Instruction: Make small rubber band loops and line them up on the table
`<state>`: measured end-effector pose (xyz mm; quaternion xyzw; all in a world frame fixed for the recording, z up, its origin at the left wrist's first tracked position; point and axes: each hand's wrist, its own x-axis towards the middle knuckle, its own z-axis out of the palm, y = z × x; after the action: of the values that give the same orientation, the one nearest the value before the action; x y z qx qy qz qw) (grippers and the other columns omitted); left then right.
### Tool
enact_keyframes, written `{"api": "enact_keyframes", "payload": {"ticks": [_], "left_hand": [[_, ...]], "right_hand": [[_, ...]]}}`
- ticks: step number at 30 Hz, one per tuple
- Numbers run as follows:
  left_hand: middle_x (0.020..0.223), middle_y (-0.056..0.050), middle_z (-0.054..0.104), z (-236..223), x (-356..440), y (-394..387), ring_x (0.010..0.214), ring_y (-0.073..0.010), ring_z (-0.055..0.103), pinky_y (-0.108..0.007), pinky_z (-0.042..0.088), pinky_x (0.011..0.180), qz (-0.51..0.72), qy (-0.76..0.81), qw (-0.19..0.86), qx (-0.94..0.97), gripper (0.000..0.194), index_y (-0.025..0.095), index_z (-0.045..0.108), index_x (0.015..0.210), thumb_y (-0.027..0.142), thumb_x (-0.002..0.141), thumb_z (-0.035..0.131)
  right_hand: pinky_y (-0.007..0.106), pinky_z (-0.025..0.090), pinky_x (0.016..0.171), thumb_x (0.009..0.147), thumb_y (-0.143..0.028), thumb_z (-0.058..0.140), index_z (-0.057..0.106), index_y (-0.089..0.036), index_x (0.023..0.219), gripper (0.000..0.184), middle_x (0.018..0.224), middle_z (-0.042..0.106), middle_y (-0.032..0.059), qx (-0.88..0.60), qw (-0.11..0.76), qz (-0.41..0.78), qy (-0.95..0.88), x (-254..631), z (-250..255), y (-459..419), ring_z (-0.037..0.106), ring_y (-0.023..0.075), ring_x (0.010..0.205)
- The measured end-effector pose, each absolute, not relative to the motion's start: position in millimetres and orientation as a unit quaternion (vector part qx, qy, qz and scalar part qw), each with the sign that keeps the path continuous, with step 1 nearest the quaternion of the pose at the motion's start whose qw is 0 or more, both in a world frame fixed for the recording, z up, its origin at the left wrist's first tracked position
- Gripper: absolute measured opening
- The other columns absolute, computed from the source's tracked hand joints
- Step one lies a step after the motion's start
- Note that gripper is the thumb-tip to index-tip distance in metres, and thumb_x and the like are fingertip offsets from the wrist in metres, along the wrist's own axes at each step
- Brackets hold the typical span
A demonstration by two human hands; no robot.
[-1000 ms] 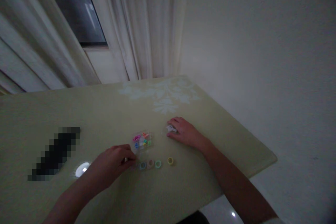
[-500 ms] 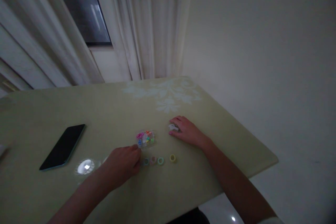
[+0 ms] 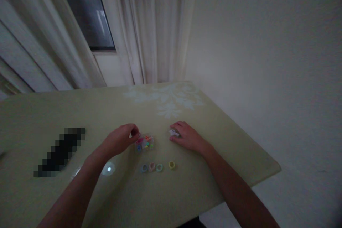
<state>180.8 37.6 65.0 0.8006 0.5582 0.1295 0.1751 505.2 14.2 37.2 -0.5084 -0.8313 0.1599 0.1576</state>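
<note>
My left hand [image 3: 124, 138] is closed in a pinch at the left corner of a small clear box [image 3: 144, 144] filled with bright plastic pieces, pink, orange, blue, green and yellow. What sits between those fingertips is too small to make out. To the right of the box, my right hand [image 3: 185, 136] rests on the table, thumb and fingers curled around a small white plastic piece [image 3: 174, 133]. Nearer to me lie small rings that look like tape rolls: a blue one [image 3: 144, 168], a pink one [image 3: 152, 166], a green one [image 3: 159, 167] and, apart, a yellow one [image 3: 171, 165].
A dark phone [image 3: 60, 153], partly pixelated, lies at the left of the table [image 3: 149, 199]. Light glares off the tabletop beside my left forearm. Curtains [image 3: 155, 28] and a window [image 3: 88, 10] stand behind; a pale wall [image 3: 253, 60] runs along the right.
My left hand has moved from beside the row of rings, up and away from me, to the clear box's left corner. My right hand stays around the white piece.
</note>
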Motion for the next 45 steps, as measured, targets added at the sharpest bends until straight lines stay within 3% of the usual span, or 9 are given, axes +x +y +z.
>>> {"api": "enact_keyframes", "payload": {"ticks": [3, 8, 10, 13, 17, 24, 32, 37, 45], "left_hand": [[0.077, -0.002, 0.072, 57.6, 173.0, 36.7, 0.064, -0.0194, 0.061, -0.031, 0.044, 0.064, 0.180, 0.560, 0.200, 0.784, 0.024, 0.023, 0.069, 0.084, 0.043, 0.088, 0.056], [0.052, 0.006, 0.051, 39.4, 165.9, 25.0, 0.050, -0.0186, 0.050, -0.029, 0.036, 0.052, 0.298, 0.599, 0.221, 0.709, 0.037, 0.023, 0.064, 0.090, 0.058, 0.089, 0.054], [0.058, 0.004, 0.055, 29.4, 167.5, 21.3, 0.053, -0.0187, 0.052, -0.028, 0.037, 0.051, 0.348, 0.606, 0.237, 0.675, 0.041, 0.023, 0.062, 0.093, 0.062, 0.092, 0.050], [0.087, -0.006, 0.075, 18.7, 173.4, 18.1, 0.064, -0.0188, 0.062, -0.029, 0.047, 0.057, 0.398, 0.593, 0.283, 0.641, 0.042, 0.022, 0.059, 0.098, 0.063, 0.095, 0.047], [0.112, -0.013, 0.079, 14.6, 180.1, 14.9, 0.075, -0.0212, 0.070, -0.031, 0.055, 0.062, 0.416, 0.566, 0.346, 0.621, 0.041, 0.022, 0.057, 0.097, 0.062, 0.094, 0.053], [0.093, -0.009, 0.079, 10.8, 181.3, 9.4, 0.082, -0.0259, 0.077, -0.036, 0.058, 0.071, 0.426, 0.556, 0.377, 0.606, 0.031, 0.023, 0.057, 0.095, 0.055, 0.096, 0.055], [0.088, -0.004, 0.075, 7.4, 184.5, 8.3, 0.082, -0.0239, 0.075, -0.033, 0.056, 0.070, 0.427, 0.568, 0.386, 0.588, 0.027, 0.024, 0.058, 0.098, 0.050, 0.099, 0.057], [0.083, -0.002, 0.075, 13.1, 186.5, 5.3, 0.072, -0.0219, 0.072, -0.031, 0.055, 0.065, 0.424, 0.572, 0.382, 0.589, 0.027, 0.023, 0.060, 0.096, 0.050, 0.097, 0.058], [0.084, -0.003, 0.075, 14.6, 187.4, 4.9, 0.075, -0.0230, 0.073, -0.032, 0.055, 0.066, 0.426, 0.572, 0.384, 0.586, 0.026, 0.023, 0.060, 0.095, 0.049, 0.097, 0.057]], "right_hand": [[0.043, 0.045, 0.111, 0.096, -0.036, 0.075, 0.065, -0.015, 0.136, 0.046, 0.133, 0.066, 0.0162, -0.506, 0.162, 0.159, -0.832, 505.4, 36.9, 13.8, 0.059, 0.0282, 0.124], [0.044, 0.046, 0.111, 0.097, -0.033, 0.074, 0.068, -0.019, 0.133, 0.040, 0.134, 0.064, 0.0147, -0.495, 0.229, 0.145, -0.825, 501.2, 31.0, 15.8, 0.059, 0.0273, 0.125], [0.042, 0.047, 0.111, 0.098, -0.031, 0.073, 0.073, -0.020, 0.126, 0.030, 0.131, 0.065, 0.0134, -0.464, 0.270, 0.145, -0.831, 493.5, 31.9, 16.9, 0.060, 0.0253, 0.124], [0.038, 0.049, 0.108, 0.100, -0.030, 0.071, 0.077, -0.020, 0.111, 0.016, 0.124, 0.067, 0.0108, -0.391, 0.287, 0.158, -0.860, 471.8, 42.3, 20.4, 0.063, 0.0220, 0.119], [0.034, 0.050, 0.101, 0.101, -0.029, 0.070, 0.077, -0.019, 0.107, 0.014, 0.121, 0.068, 0.0096, -0.317, 0.212, 0.161, -0.910, 431.2, 65.8, 34.6, 0.063, 0.0198, 0.112], [0.029, 0.048, 0.079, 0.097, -0.020, 0.070, 0.078, -0.016, 0.098, 0.009, 0.111, 0.070, 0.0078, -0.325, 0.060, 0.146, -0.932, 384.3, 79.7, 61.8, 0.065, 0.0194, 0.099], [0.029, 0.050, 0.078, 0.102, -0.028, 0.068, 0.076, -0.014, 0.099, 0.017, 0.114, 0.071, 0.0108, -0.341, 0.034, 0.135, -0.930, 374.9, 72.6, 53.6, 0.067, 0.0208, 0.100], [0.030, 0.050, 0.077, 0.103, -0.023, 0.063, 0.076, -0.015, 0.099, 0.015, 0.110, 0.072, 0.0100, -0.336, 0.029, 0.108, -0.935, 372.0, 66.6, 52.0, 0.066, 0.0200, 0.096], [0.029, 0.050, 0.080, 0.103, -0.024, 0.065, 0.076, -0.018, 0.103, 0.012, 0.116, 0.070, 0.0081, -0.313, 0.038, 0.091, -0.945, 373.5, 68.8, 52.4, 0.064, 0.0203, 0.100]]}}
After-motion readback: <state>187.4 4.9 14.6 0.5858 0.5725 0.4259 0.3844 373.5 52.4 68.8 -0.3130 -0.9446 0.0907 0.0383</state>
